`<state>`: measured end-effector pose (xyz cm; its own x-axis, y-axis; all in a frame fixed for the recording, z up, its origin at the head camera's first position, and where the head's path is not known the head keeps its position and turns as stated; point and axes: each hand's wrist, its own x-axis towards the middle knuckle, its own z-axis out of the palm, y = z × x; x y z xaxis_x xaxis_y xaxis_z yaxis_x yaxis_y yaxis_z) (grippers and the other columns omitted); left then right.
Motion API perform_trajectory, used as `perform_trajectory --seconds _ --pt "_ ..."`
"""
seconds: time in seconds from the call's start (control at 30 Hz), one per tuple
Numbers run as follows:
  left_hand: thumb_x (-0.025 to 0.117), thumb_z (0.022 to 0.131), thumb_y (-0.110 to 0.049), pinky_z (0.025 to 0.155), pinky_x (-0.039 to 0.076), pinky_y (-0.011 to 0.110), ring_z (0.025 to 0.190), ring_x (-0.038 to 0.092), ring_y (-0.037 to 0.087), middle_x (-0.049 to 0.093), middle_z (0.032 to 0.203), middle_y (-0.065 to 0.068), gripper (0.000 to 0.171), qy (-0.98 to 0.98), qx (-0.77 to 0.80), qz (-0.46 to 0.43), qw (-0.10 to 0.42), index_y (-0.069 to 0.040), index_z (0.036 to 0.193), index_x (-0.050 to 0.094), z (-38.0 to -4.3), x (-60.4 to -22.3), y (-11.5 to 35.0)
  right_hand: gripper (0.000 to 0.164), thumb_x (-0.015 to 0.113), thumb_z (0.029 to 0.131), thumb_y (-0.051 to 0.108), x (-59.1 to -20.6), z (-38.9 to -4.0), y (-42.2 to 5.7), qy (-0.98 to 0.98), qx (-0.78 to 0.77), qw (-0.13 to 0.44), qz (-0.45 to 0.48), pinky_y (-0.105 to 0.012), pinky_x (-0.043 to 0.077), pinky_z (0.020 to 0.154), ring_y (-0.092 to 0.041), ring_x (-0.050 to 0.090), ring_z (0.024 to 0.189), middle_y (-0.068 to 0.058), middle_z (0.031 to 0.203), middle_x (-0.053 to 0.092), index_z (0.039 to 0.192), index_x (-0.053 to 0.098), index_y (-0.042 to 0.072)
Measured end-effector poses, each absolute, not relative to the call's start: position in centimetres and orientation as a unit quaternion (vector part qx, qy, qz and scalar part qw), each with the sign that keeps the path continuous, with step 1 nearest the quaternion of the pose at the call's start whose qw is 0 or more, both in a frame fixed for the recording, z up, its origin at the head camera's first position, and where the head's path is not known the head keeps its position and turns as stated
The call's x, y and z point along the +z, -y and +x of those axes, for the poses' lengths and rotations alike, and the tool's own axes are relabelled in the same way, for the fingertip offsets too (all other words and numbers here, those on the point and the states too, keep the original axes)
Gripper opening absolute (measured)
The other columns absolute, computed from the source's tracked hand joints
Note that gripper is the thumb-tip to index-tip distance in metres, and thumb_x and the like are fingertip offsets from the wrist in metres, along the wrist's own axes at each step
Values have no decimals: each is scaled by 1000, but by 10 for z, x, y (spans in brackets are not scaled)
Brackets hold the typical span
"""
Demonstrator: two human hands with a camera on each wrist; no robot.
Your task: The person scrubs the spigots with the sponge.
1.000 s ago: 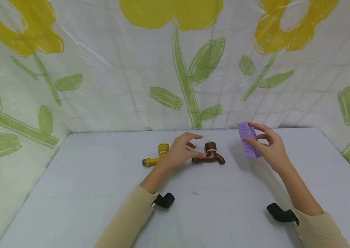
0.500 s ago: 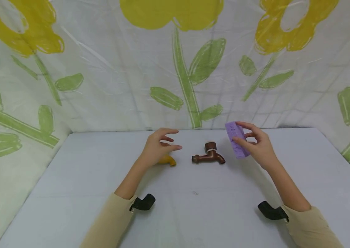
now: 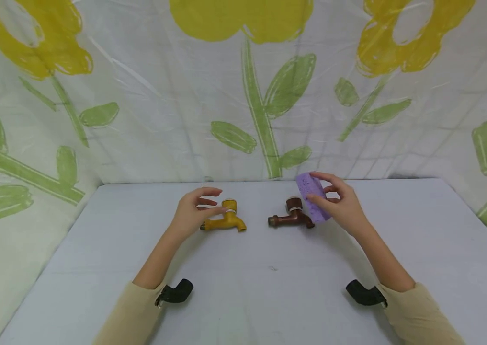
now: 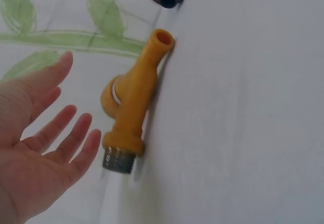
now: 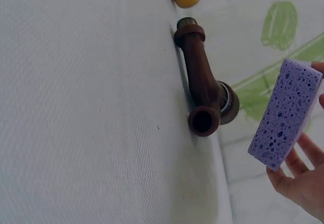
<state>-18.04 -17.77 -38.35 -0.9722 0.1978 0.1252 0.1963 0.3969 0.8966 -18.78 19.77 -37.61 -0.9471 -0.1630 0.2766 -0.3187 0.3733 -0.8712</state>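
My right hand (image 3: 341, 203) pinches a purple sponge (image 3: 313, 197) between thumb and fingers, held up beside the brown faucet (image 3: 291, 218). In the right wrist view the sponge (image 5: 287, 113) shows its pitted face, apart from the faucet's spout. My left hand (image 3: 193, 211) holds nothing; its fingers are spread and relaxed beside the yellow faucet (image 3: 227, 221). In the left wrist view that yellow faucet (image 4: 135, 95) lies just past the fingertips, its threaded end toward the hand. Both faucets lie on the white table with their knobs toward the back.
The white table (image 3: 247, 287) reaches back to a white curtain (image 3: 152, 134) painted with yellow flowers and green leaves. A black bent piece (image 3: 176, 291) sits at the left sleeve cuff and a similar black piece (image 3: 365, 293) at the right one.
The left hand has moved left from between the faucets, uncovering most of the yellow one. The right hand has carried the sponge left to the brown faucet. Both faucets stay where they were.
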Motion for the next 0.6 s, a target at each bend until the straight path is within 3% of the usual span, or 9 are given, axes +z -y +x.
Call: perform_trajectory --seconds 0.23,0.37,0.6 --pt "83 92 -13 83 61 28 114 70 38 69 130 20 38 -854 509 94 53 2 125 71 -176 -395 190 52 77 97 9 -379 -190 -191 828 536 69 154 -20 55 63 -12 58 98 -13 146 58 146 61 10" --pt "83 92 -12 78 58 25 108 72 35 73 122 20 31 -853 508 105 62 3 118 74 -176 -401 193 52 77 97 8 -380 -190 -188 827 535 69 160 -20 54 63 -14 58 99 -11 149 58 146 62 10" --pt "84 90 -9 90 54 27 106 69 25 77 113 15 27 -862 478 151 75 2 114 77 -180 -409 195 53 77 96 7 -382 -191 -183 824 539 65 165 -20 54 63 -15 57 99 -10 150 57 147 61 9"
